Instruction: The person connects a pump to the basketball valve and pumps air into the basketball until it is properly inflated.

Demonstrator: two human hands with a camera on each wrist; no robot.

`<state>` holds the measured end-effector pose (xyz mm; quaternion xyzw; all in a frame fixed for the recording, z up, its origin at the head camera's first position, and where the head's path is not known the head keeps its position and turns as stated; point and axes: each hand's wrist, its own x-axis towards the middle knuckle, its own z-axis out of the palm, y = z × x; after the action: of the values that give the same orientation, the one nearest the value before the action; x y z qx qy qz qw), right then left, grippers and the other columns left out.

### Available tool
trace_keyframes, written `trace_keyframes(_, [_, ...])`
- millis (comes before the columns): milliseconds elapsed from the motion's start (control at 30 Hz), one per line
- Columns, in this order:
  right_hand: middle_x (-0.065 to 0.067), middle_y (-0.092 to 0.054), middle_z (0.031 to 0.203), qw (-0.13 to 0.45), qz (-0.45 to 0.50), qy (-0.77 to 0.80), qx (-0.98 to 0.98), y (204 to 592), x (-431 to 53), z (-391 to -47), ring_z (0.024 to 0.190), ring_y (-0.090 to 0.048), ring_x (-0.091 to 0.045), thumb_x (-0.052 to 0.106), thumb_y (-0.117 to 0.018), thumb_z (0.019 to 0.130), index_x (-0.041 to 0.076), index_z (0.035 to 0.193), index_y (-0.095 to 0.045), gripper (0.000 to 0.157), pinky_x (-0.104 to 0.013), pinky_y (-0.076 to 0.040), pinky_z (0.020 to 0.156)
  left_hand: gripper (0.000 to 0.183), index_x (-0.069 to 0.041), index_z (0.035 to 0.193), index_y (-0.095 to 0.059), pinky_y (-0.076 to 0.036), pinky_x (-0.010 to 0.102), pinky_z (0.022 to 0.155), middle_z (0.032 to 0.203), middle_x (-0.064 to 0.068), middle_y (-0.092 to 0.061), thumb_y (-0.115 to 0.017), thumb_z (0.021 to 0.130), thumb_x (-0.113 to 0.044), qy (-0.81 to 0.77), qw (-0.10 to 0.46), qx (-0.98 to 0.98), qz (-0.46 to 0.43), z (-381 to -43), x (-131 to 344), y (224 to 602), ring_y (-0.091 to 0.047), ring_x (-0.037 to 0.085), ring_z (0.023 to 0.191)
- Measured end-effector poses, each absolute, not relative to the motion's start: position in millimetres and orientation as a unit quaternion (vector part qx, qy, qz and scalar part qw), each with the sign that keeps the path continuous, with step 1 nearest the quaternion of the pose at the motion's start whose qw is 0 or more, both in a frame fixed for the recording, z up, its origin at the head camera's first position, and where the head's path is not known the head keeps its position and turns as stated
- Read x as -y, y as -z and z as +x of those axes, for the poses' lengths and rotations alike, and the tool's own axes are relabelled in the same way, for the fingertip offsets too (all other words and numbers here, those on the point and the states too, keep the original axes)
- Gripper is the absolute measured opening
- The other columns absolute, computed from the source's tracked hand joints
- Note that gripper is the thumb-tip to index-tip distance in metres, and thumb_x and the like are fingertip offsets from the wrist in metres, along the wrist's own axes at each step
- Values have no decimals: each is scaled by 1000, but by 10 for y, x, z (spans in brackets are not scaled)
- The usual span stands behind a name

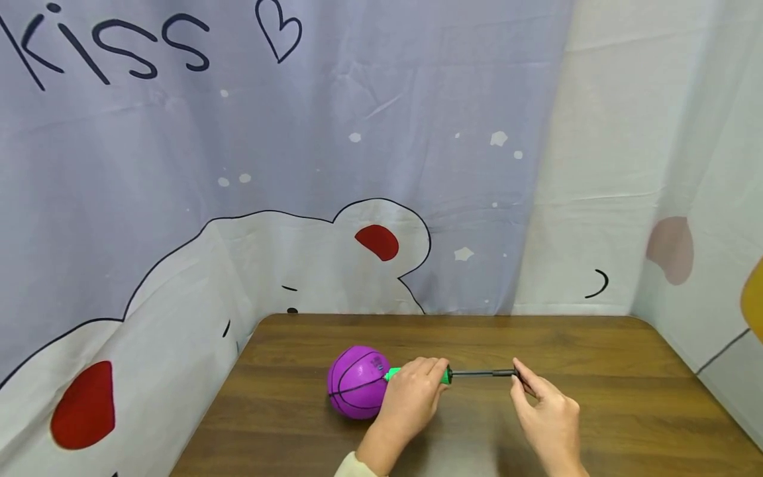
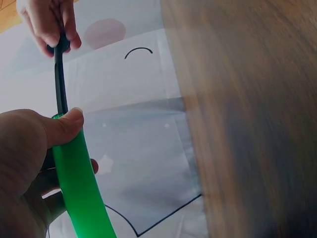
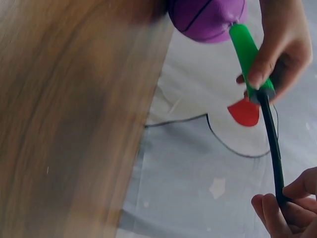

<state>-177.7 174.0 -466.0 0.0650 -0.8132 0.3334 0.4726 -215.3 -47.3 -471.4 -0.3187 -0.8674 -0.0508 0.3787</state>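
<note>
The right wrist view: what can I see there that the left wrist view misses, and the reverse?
Only the right wrist view shows the purple ball and the red patch on the printed cloth. Only the left wrist view shows the cloth's pinkish patch and small black arc. Both share the green pump, left hand, right hand, wooden table and cloth.

kind of room unclear, cartoon-printed cloth (image 1: 417, 132) hung around a wood-grain table (image 1: 626, 397)

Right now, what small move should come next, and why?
Probably push the dark rod inward: it sticks well out of the green pump, which meets the purple ball; the right fingers pinch the rod's end, the left fingers grip the pump.
</note>
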Motion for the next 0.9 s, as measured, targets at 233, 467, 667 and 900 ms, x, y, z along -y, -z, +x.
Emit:
trace_keyframes(233, [-4, -77, 82, 483, 96, -324, 808, 4733, -1437, -1803, 63, -73, -17, -9, -79, 70, 5, 104, -80, 37, -16, -57, 60, 41, -12, 111, -71, -57, 22, 85, 103, -5, -72, -86, 76, -30, 32, 392, 863, -318, -2151, 399, 4707, -68, 10, 93])
trace_keyframes(467, [-7, -77, 84, 459, 135, -330, 814, 4785, -1241, -1832, 62, -72, -14, -10, -82, 68, 2, 103, -79, 37, -20, -58, 58, 40, -12, 109, -72, -58, 21, 80, 100, -5, -73, -87, 76, -29, 41, 393, 860, -321, -2124, 370, 4713, -68, 9, 91])
trace_keyframes(667, [-7, -77, 81, 471, 150, -334, 803, 4780, -1325, -1844, 59, -72, -14, -11, -82, 64, 3, 101, -80, 40, -12, -55, 57, 39, -16, 110, -69, -57, 22, 81, 101, -9, -72, -85, 78, -31, 53, 379, 865, -324, -2113, 389, 4711, -68, 7, 92])
trace_keyframes(900, [-6, -78, 83, 489, 115, -330, 799, 4715, -1602, -1832, 66, -72, -3, -7, -80, 67, 7, 102, -81, 38, -9, -53, 59, 40, -17, 113, -68, -57, 23, 83, 103, -10, -72, -84, 79, -32, 56, 376, 871, -310, -2138, 455, 4725, -68, 8, 93])
